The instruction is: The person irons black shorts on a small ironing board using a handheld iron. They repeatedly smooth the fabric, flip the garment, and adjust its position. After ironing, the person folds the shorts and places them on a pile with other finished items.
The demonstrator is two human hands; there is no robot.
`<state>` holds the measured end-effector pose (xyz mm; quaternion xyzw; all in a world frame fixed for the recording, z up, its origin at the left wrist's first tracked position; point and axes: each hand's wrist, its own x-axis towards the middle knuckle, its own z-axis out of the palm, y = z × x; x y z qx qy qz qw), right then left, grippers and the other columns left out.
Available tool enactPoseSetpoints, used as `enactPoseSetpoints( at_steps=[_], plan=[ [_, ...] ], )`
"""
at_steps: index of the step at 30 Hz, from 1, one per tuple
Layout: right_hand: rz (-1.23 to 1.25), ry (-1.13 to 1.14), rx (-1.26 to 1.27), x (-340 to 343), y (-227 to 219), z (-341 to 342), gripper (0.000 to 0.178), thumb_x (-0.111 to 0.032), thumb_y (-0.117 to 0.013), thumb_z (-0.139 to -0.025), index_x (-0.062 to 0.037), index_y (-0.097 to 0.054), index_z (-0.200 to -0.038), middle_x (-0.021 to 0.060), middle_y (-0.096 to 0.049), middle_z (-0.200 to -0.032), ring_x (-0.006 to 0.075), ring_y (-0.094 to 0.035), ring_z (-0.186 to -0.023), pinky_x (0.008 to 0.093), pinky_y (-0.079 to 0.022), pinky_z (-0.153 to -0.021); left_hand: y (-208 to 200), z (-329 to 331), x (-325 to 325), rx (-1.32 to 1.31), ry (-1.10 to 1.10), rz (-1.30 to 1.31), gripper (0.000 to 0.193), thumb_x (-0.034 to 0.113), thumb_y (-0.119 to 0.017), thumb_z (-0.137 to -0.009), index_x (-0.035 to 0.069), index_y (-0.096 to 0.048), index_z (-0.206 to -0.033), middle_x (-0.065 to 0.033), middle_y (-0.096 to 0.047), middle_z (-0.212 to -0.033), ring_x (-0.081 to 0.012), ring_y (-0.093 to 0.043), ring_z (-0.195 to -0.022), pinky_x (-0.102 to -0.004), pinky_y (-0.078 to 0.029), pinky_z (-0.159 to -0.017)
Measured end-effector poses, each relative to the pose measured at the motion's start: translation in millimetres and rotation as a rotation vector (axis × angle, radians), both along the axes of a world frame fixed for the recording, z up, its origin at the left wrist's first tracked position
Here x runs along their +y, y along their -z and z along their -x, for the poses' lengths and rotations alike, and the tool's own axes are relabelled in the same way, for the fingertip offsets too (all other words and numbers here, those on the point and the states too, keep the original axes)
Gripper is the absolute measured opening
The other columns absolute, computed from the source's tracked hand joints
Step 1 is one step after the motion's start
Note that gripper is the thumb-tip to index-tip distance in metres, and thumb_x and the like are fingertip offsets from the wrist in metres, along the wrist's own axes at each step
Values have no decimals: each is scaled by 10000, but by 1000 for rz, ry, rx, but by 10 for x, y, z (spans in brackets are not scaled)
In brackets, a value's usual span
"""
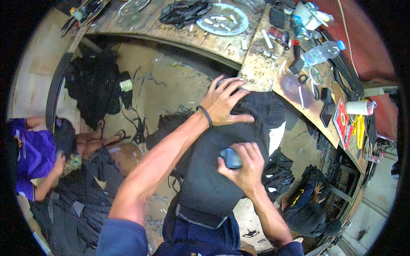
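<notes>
Scorched wooden worktable (147,26) beyond, bearing a round pale-blue plate (240,26) and a clear plastic bottle (322,53) with blue cap | smooth black fabric (209,170) lying lengthwise before the wearer | left hand (220,103) splayed, unclenched, at the fabric's far end | right hand (248,165) grasping a rounded blue-grey block (231,158) over its middle

Stained wooden workbench (151,26); scrap-littered tan floor (165,91); red wall (368,53) at right.

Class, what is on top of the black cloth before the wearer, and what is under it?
Over the black cloth are the spread left hand and the right hand, gripping a bluish block. Whatever lies under the cloth's middle is covered.
</notes>
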<state>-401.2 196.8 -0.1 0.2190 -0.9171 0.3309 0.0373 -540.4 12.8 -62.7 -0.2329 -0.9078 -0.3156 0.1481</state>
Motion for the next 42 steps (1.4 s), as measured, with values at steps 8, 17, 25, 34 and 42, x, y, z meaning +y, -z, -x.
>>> enactPoseSetpoints(
  at_steps=[8, 17, 25, 34, 42],
  plan=[
    [-30, -240, 109, -205, 97, 333, 420, -257, -924, -667, -69, -710, -977, 103, -667, -956, 313, -656, -904, 450, -561, -785, 41, -58, -287, -199, -48, 139, 1443, 915, -806, -579, 126, -353, -1699, -195, -436, -1646, -414, -417, -1507, -614, -341, -1204],
    [-140, -170, -21, -393, -62, 555, 370, -292, -910, -702, -71, -718, -928, 107, -644, -871, 329, -639, -847, 446, -555, -770, 149, 202, -312, -95, -68, 132, 1172, 895, -809, -606, 91, -634, -1440, -149, -619, -1347, -366, -570, -1265, -562, -476, -1030],
    [-95, 41, -256, -102, -31, 273, 332, -312, -889, -748, -52, -727, -878, 135, -709, -871, 300, -737, -912, 423, -603, -783, 122, 153, -238, -15, -181, 183, 1178, 974, -751, -552, 165, -675, -1405, -127, -594, -1406, -360, -503, -1356, -618, -402, -1045],
    [-238, 586, -571, 846, 188, -149, 910, -661, -686, -895, 217, -683, -1136, 446, -703, -1126, 560, -708, -1133, 562, -576, -996, 412, -2266, -162, -755, -325, -720, 661, 497, -459, -1158, -66, -561, -1489, -316, -650, -1447, -432, -608, -1387, -450, -465, -1154],
    [-211, 540, -812, 84, -439, -2749, 653, -552, -787, -895, 58, -755, -1125, 336, -758, -984, 506, -763, -978, 578, -605, -903, -447, -3928, -1593, -800, -380, 208, 355, 355, -573, -1071, 56, -758, -1026, -252, -728, -833, -440, -735, -763, -563, -572, -703]
  ],
)
